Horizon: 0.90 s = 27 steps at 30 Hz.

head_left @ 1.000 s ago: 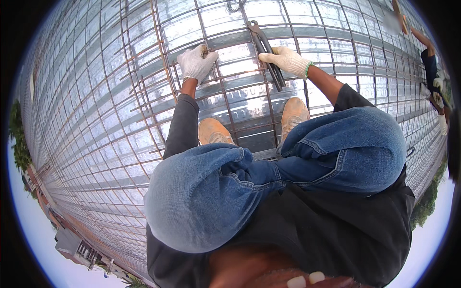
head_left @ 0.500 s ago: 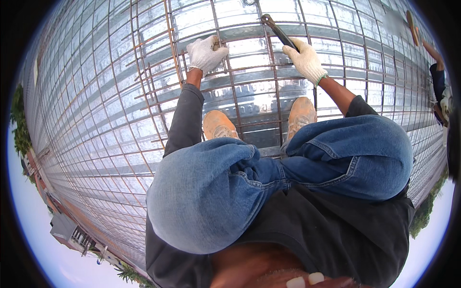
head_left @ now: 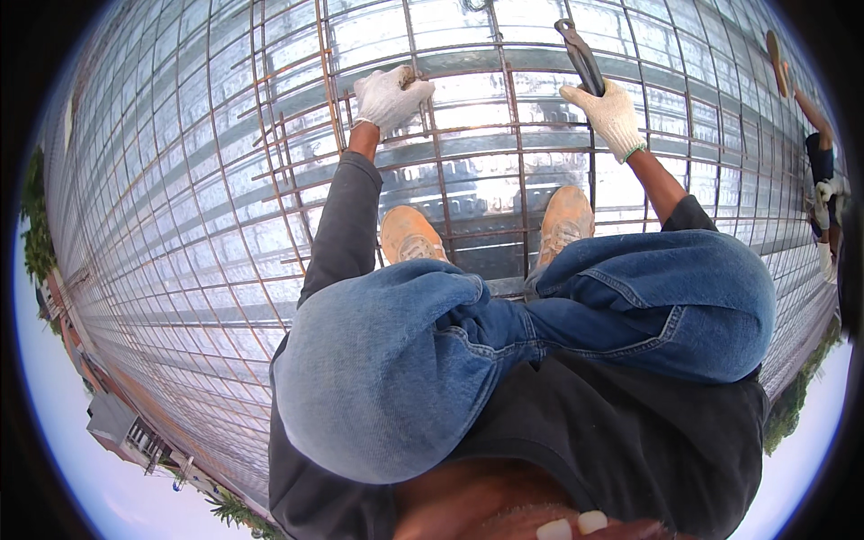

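I squat on a grid of rusty steel bars (head_left: 270,180) laid over ribbed metal decking (head_left: 135,225). My left hand (head_left: 389,95), in a white glove, grips a bar crossing straight ahead of my left knee. A pair of dark pincers (head_left: 579,56) points up and away in my gloved right hand (head_left: 610,115), just above the grid. Both tan boots (head_left: 409,236) stand on the bars below my hands, and my knees in blue jeans fill the middle of the view.
Another person (head_left: 821,189) crouches on the grid at the far right edge, one arm raised. The decking and bar grid stretch far to the left and away. Buildings and trees (head_left: 117,418) lie beyond the deck's lower left edge.
Both hands have reached farther forward along the grid. The pincers have swung from lying over the bars to pointing up and away.
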Tool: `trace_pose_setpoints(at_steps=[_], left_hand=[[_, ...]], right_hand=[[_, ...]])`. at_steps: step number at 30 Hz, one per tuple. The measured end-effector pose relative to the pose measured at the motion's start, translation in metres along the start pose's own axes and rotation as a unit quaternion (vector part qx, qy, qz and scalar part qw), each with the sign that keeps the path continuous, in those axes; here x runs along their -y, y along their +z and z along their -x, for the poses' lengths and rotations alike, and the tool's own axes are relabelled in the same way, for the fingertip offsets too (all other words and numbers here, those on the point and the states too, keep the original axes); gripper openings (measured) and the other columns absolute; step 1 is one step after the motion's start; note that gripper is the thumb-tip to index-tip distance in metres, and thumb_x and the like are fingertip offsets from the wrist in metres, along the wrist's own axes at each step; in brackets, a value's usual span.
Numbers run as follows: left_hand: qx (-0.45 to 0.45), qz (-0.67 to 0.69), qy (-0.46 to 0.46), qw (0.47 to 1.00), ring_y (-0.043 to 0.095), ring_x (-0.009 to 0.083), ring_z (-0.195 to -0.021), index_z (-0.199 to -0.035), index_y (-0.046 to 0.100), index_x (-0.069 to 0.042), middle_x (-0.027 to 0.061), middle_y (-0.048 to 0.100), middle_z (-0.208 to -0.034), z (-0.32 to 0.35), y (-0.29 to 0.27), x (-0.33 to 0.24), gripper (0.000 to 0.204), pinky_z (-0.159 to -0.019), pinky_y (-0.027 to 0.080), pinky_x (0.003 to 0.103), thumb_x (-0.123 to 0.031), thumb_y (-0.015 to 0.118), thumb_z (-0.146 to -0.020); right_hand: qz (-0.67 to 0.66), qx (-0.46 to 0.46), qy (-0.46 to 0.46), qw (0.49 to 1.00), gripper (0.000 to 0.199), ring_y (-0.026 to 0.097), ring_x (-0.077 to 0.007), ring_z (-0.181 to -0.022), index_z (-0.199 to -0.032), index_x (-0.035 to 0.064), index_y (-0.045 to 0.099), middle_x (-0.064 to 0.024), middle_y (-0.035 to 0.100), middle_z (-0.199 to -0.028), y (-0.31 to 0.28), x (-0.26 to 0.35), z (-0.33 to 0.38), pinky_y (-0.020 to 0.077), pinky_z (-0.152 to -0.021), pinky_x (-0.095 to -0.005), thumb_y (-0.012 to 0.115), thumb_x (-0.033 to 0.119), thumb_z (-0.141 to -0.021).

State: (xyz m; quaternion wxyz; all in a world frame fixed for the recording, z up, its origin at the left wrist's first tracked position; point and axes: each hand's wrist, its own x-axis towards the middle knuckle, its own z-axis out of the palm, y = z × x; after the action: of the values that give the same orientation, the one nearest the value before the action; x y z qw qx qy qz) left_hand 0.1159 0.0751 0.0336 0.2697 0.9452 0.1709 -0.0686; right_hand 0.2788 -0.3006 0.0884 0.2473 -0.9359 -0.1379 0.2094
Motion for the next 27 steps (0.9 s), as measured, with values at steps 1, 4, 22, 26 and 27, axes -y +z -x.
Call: trace_pose_setpoints(at_steps=[1, 4, 22, 26, 27], left_hand=[[0.005, 0.015, -0.003, 1.0, 0.077, 0.0356, -0.091, -0.108, 0.085, -0.016, 0.0099, 0.079, -0.08, 0.001, 0.0, 0.001, 0.054, -0.099, 0.042, 0.048, -0.063, 0.061, -0.093], [-0.011, 0.032, 0.008, 0.999, 0.076, 0.0373, -0.093, -0.104, 0.084, -0.015, 0.0114, 0.078, -0.079, -0.001, 0.0, 0.002, 0.056, -0.098, 0.042, 0.049, -0.063, 0.056, -0.099], [-0.021, -0.006, 0.014, 1.0, 0.073, 0.0418, -0.089, -0.095, 0.081, -0.012, 0.0169, 0.075, -0.078, 0.0, -0.004, -0.007, 0.059, -0.095, 0.041, 0.053, -0.064, 0.055, -0.102], [-0.058, -0.009, 0.035, 0.998, 0.074, 0.0422, -0.091, -0.096, 0.081, -0.012, 0.0169, 0.077, -0.081, 0.0, 0.004, -0.001, 0.054, -0.095, 0.042, 0.055, -0.058, 0.053, -0.105], [-0.062, -0.007, 0.039, 0.997, 0.073, 0.0423, -0.091, -0.097, 0.081, -0.013, 0.0169, 0.077, -0.082, 0.0, 0.006, 0.0, 0.054, -0.095, 0.042, 0.055, -0.058, 0.053, -0.105]], right_hand=[[-0.006, -0.014, 0.051, 0.999, 0.063, 0.075, -0.0254, -0.073, -0.101, 0.0042, 0.081, -0.0111, 0.075, -0.076, -0.003, -0.003, -0.007, 0.058, -0.069, -0.044, 0.079, 0.066, -0.09], [-0.01, -0.099, 0.045, 0.994, 0.056, 0.076, -0.0307, -0.077, -0.1, 0.0016, 0.08, -0.0152, 0.076, -0.078, -0.019, -0.02, -0.02, 0.0591, -0.074, -0.0462, 0.078, 0.057, -0.091], [0.059, -0.229, 0.111, 0.965, 0.066, 0.078, -0.0411, -0.109, -0.139, 0.0005, 0.071, -0.0239, 0.081, -0.114, -0.039, -0.077, -0.019, 0.0596, -0.097, -0.0501, 0.076, 0.048, -0.093], [0.139, -0.238, 0.099, 0.956, 0.069, 0.073, -0.0413, -0.121, -0.146, 0.0022, 0.066, -0.0246, 0.075, -0.128, -0.039, -0.063, -0.016, 0.0576, -0.105, -0.0526, 0.08, 0.043, -0.093], [0.158, -0.259, 0.077, 0.95, 0.069, 0.07, -0.0411, -0.126, -0.148, 0.0031, 0.065, -0.0252, 0.072, -0.134, -0.041, -0.061, -0.017, 0.0565, -0.107, -0.0525, 0.08, 0.041, -0.093]])
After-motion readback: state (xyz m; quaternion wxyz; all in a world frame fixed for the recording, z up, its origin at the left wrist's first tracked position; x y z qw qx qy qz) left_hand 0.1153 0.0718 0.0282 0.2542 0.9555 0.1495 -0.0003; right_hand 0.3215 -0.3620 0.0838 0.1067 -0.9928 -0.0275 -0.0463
